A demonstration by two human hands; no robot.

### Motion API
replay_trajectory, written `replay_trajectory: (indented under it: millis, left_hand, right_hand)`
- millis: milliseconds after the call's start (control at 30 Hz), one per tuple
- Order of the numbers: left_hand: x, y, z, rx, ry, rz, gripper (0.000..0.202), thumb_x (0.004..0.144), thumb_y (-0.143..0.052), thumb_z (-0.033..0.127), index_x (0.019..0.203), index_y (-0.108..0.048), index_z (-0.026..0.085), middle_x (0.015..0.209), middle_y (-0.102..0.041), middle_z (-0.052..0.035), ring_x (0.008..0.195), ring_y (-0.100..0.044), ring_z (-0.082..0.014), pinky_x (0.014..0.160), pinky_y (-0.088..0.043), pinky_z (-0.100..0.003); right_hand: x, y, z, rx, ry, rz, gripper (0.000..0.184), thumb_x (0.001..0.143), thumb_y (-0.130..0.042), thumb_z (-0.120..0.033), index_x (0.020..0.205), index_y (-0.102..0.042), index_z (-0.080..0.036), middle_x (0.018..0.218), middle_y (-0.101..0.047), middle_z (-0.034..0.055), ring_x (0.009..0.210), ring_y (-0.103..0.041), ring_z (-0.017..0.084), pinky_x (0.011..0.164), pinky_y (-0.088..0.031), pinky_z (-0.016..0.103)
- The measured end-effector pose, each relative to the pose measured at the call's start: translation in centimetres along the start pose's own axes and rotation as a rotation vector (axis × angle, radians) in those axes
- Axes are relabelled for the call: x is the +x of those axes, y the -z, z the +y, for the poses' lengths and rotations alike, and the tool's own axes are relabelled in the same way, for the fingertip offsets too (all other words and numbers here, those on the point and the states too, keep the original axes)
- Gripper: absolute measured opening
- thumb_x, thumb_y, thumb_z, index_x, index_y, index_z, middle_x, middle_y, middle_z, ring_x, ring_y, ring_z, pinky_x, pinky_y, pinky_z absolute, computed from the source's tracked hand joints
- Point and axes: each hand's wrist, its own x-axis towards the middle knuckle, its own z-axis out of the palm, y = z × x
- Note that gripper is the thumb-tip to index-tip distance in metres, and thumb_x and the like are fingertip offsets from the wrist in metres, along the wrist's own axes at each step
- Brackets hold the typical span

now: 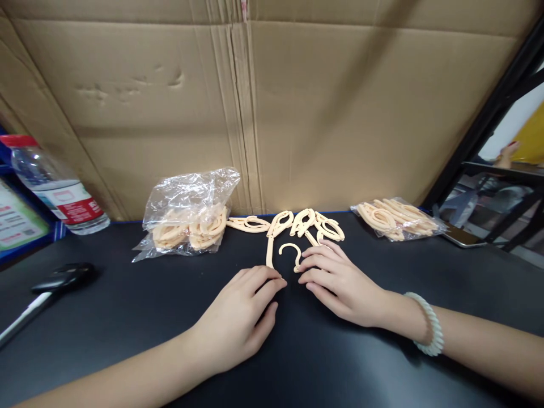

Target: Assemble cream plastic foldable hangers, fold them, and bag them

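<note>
Cream plastic folding-hanger parts lie on the dark table, around my two hands. My left hand [244,309] rests palm down with slightly bent fingers and the thumb apart. Its fingertips cover the lower end of a straight hanger arm [270,252], which is joined to a looped piece [280,223]. My right hand [340,283] lies with spread fingers, the tips touching the base of a hanger hook [293,248]. Another hanger arm [312,238] runs partly under its fingers. Further looped pieces [330,228] lie just beyond, and one more looped piece [250,224] sits left.
A clear bag of hanger parts [189,226] stands back left, another bag [397,218] back right. At the far left are a red-capped bottle [70,195] and a black object with a pale handle [63,277]. A cardboard wall [297,113] closes off the back.
</note>
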Motion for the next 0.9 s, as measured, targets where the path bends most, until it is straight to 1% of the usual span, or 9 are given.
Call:
replay_trajectory:
  millis: [200,467,700,900]
  left_hand:
    - [0.09,0.11,0.13,0.011,0.005,0.011,0.033,0.088,-0.047,0.009,0.119,-0.057,0.018,0.121,-0.060,-0.0109,0.109,-0.059,-0.0253,0.092,-0.051,-0.041]
    - [0.04,0.26,0.25,0.004,-0.013,0.007,0.031,0.088,-0.047,0.008,0.116,-0.056,0.018,0.120,-0.060,-0.0102,0.110,-0.057,-0.0249,0.093,-0.050,-0.041]
    - [0.03,0.17,0.14,-0.011,-0.008,0.002,0.031,0.089,-0.047,0.007,0.116,-0.055,0.020,0.121,-0.059,-0.0094,0.112,-0.055,-0.0243,0.095,-0.048,-0.041]
    - [0.01,0.13,0.06,-0.018,-0.011,0.004,0.030,0.090,-0.046,0.008,0.115,-0.055,0.020,0.121,-0.059,-0.0093,0.112,-0.054,-0.0246,0.095,-0.047,-0.041]
  right_hand:
    - [-0.01,0.09,-0.10,-0.018,0.004,0.017,0.017,0.094,-0.049,-0.016,0.100,-0.064,-0.021,0.106,-0.066,0.0058,0.116,-0.052,0.022,0.111,-0.028,0.053]
    - [0.01,0.12,-0.20,-0.002,0.013,0.043,0.017,0.094,-0.048,-0.015,0.099,-0.063,-0.021,0.100,-0.066,0.0049,0.112,-0.053,0.021,0.111,-0.027,0.053]
    - [0.14,0.10,-0.24,0.000,0.021,0.064,0.018,0.093,-0.047,-0.013,0.094,-0.064,-0.020,0.086,-0.061,0.0040,0.094,-0.053,0.020,0.105,-0.032,0.050]
    - [0.19,0.31,-0.37,0.009,0.029,0.090,0.019,0.093,-0.046,-0.014,0.092,-0.065,-0.018,0.080,-0.058,0.0036,0.085,-0.050,0.019,0.103,-0.034,0.049]
